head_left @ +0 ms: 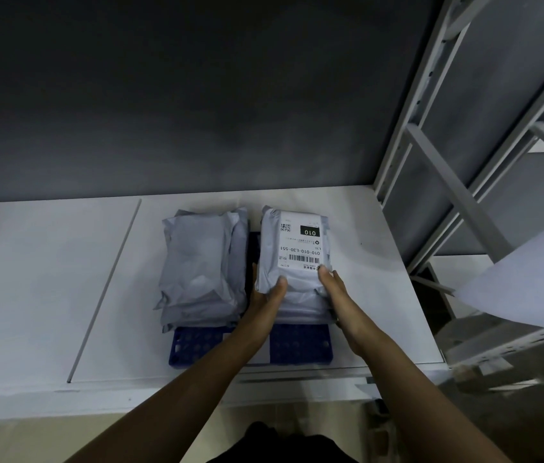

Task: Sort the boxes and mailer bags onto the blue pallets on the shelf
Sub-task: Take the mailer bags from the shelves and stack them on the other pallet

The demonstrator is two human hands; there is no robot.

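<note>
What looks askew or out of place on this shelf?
Nothing serious. The left stack of mailer bags is untidy: its lower bags splay beyond the blue pallet on the left. The labelled bag, gripped by the left hand and right hand, sits square on its stack.

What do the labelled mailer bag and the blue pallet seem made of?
Mailer bag: probably thin grey plastic film, creased and slightly glossy, with a white paper-looking label. Blue pallet: apparently rigid moulded plastic, matte, with a grid of holes.
</note>
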